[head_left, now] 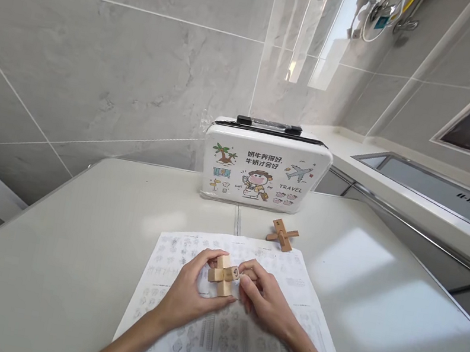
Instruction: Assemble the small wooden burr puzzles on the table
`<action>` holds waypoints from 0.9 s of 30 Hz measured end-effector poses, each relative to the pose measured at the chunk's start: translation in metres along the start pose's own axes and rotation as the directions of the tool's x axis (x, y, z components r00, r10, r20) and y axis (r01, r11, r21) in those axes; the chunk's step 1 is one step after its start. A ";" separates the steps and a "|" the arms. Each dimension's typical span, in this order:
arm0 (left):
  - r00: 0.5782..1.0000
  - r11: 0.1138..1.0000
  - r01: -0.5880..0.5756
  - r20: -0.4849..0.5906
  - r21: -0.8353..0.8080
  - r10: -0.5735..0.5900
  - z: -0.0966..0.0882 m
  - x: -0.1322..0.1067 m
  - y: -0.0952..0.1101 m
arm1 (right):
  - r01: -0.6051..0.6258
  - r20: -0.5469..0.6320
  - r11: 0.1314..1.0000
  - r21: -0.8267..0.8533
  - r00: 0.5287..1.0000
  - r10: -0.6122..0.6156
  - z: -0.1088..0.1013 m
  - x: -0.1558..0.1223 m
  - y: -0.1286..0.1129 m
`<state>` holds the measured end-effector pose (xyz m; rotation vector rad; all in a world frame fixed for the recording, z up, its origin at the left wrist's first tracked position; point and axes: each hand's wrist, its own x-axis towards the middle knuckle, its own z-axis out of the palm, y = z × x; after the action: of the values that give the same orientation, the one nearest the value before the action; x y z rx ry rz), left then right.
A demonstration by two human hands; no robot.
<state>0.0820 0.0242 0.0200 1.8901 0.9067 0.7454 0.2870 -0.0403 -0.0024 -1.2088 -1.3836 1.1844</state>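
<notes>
Hands work close together over the middle of the worktop (70, 244). Between them is a light wooden puzzle (226, 278), held just over a big sheet of paper (160, 301). It is made of chunky blocks that cross, so their ends stick out like a plus sign. One end has a dark curvy mark on it.

The left hand (188, 289) makes a C shape around the puzzle and holds it, with fingers by the top block and the thumb along the bottom one. The right hand (263, 301) has its fingers curled in. Its thumb and first finger are near each other, right by the block with the mark. I can't tell if they pinch that block or only touch it.

The paper lies flat under both hands and has lots of small gray pictures on it. Just past its far edge, to the right, sits a brown wooden puzzle (281, 235) with flat arms poking out. Behind that stands a white case (233, 185) with a black handle (269, 125), a cartoon cow, palm trees and a plane. A gray tiled wall (115, 54) is at the back.
</notes>
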 end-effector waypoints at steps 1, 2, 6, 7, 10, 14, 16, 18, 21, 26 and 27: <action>1.000 0.999 -0.026 -0.011 0.028 0.027 0.001 0.000 0.000 | 0.005 -0.018 1.000 -0.004 1.000 -0.005 0.000 0.000 0.001; 0.999 0.997 -0.051 -0.015 0.055 0.052 0.001 0.000 0.000 | 0.010 -0.022 1.000 -0.003 1.000 -0.010 0.000 0.001 0.003; 0.995 0.988 -0.100 0.023 0.119 0.098 0.003 -0.001 -0.001 | 0.012 0.039 1.000 0.016 0.999 -0.012 -0.001 0.002 0.004; 0.994 0.987 -0.104 0.037 0.124 0.100 0.004 -0.001 -0.001 | 0.007 0.053 1.000 0.022 0.999 -0.008 -0.002 0.001 0.003; 0.992 0.984 -0.125 0.046 0.128 0.120 0.003 -0.001 -0.002 | -0.017 0.104 0.998 0.064 0.994 0.010 -0.003 0.001 0.000; 0.991 0.982 -0.130 0.042 0.134 0.125 0.001 0.002 -0.005 | -0.027 0.146 0.995 0.099 0.989 0.013 -0.004 0.002 0.000; 0.996 0.986 -0.086 0.044 0.145 0.081 0.000 0.002 -0.006 | -0.008 0.131 0.997 0.075 0.991 -0.002 -0.003 0.002 0.002; 0.999 0.987 -0.043 0.033 0.152 0.039 -0.001 0.002 -0.006 | 0.012 0.108 0.999 0.037 0.994 -0.016 -0.001 0.001 0.003; 1.000 0.989 -0.024 0.020 0.148 0.021 -0.001 0.001 -0.004 | 0.017 0.096 1.000 0.016 0.995 -0.018 0.001 0.001 0.004; 0.995 0.984 -0.099 0.030 0.151 0.096 0.001 -0.002 -0.004 | -0.036 0.199 0.992 0.119 0.980 0.011 -0.002 -0.001 0.003; 0.992 0.981 -0.128 0.036 0.143 0.124 0.001 -0.002 -0.005 | -0.047 0.222 0.989 0.140 0.975 0.015 -0.003 -0.001 0.004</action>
<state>0.0804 0.0230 0.0149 2.0972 0.8496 0.7439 0.2905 -0.0412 -0.0057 -1.0244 -1.4165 1.4501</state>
